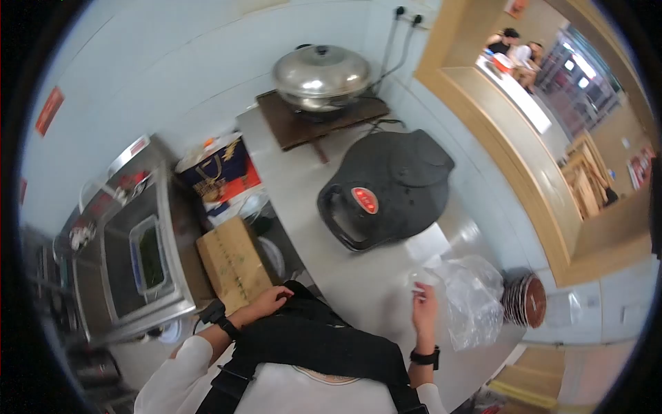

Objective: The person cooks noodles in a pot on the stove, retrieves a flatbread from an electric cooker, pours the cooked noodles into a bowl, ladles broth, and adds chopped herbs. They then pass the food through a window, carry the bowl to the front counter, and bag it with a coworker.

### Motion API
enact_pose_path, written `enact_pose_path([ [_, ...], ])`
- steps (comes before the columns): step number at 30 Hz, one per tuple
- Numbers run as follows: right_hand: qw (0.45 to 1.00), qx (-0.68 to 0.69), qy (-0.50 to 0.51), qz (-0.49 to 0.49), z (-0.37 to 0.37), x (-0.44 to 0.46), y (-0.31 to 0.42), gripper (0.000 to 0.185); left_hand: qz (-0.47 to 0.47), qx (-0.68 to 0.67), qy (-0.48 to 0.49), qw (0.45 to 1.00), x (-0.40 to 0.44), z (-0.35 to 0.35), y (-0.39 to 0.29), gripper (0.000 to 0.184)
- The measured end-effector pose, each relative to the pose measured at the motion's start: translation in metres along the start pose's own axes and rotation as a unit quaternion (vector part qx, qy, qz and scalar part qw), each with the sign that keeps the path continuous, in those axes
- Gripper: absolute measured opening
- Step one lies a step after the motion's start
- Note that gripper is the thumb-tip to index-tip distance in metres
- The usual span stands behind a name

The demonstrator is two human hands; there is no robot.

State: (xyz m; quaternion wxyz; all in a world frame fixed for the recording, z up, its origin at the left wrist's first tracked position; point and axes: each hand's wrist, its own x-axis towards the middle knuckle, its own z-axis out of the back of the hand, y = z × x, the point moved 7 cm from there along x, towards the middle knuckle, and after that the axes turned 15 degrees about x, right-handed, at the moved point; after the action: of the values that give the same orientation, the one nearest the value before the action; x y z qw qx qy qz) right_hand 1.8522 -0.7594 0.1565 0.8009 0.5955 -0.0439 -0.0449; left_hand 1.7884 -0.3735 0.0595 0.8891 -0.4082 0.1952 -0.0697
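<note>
My left hand [271, 301] is at my waist by the edge of the black apron [324, 345]. Its fingers are loosely stretched, and nothing shows in them. Over the steel counter, my right hand [423, 310] has its fingers bent together at the left side of a crumpled clear plastic bag [472, 300]. A small whitish bit shows at the fingertips; whether it belongs to the bag I cannot tell. Beyond that hand lies a white sheet [427, 243], partly beside a closed black electric griddle [396, 186] with a red label.
A lidded steel wok [322, 76] stands on a brown board [276, 117] at the counter's far end. A brown ribbed round container [527, 301] is at the right. On the left are a cardboard box [234, 262] and a steel sink [186, 276]. People sit beyond the wooden-framed opening [483, 110].
</note>
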Motion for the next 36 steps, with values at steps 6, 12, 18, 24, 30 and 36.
enact_pose_path([
  [6,0.896,0.091,0.43,0.063,-0.199,-0.081,0.017,0.024,0.151,-0.082,0.051,0.984,-0.141,-0.082,0.107,0.028],
  [12,0.712,0.007,0.702,-0.024,-0.278,-0.195,-0.019,0.025,0.434,-0.096,0.009,0.896,-0.288,-0.159,0.167,0.034],
  [18,0.577,0.036,0.815,-0.04,-0.31,-0.263,0.003,0.028,0.477,-0.24,-0.063,0.843,-0.407,-0.226,0.139,0.044],
  [24,0.46,-0.071,0.877,0.115,-0.378,-0.397,-0.013,0.025,0.454,-0.378,-0.216,0.777,-0.494,-0.349,0.194,0.042],
  [30,0.315,-0.114,0.921,0.197,-0.493,-0.512,-0.027,0.022,0.621,-0.275,-0.324,0.659,-0.619,-0.386,0.238,0.038],
  [36,0.226,-0.251,0.921,0.196,-0.559,-0.63,0.016,0.022,0.557,-0.325,-0.511,0.568,-0.709,-0.326,0.274,0.031],
])
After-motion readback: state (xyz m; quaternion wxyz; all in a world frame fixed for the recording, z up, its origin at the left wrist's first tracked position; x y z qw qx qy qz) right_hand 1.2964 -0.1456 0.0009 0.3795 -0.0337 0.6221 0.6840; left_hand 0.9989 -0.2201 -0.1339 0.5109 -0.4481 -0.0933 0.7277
